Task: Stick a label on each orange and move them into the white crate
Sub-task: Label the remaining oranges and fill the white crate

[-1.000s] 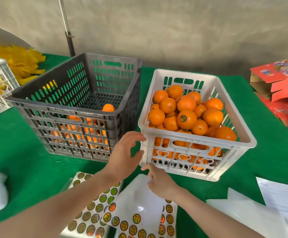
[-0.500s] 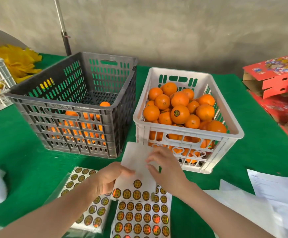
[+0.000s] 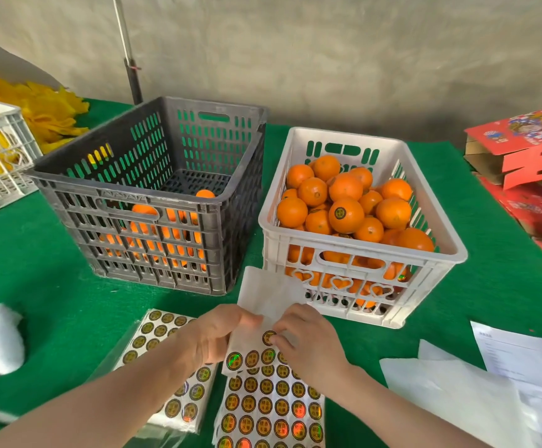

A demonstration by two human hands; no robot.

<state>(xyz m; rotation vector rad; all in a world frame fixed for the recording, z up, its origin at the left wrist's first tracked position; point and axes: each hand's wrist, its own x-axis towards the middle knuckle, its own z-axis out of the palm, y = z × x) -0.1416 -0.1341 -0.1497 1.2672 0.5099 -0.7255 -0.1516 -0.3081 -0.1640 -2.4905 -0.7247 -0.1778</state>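
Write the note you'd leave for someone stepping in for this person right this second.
Left hand grips the partly used label sheet; right hand pinches one label on it.
White crate is heaped with oranges, one labelled orange showing on top; grey crate holds the remaining oranges low down.
Done: most fruit sits in the white crate.
Left: peel this label, stick it on a grey-crate orange, move it across, repeat until that crate is empty.

left hand (image 3: 214, 337): pinching backing sheet (image 3: 268, 294) | right hand (image 3: 311, 342): pinching label (image 3: 268, 337)
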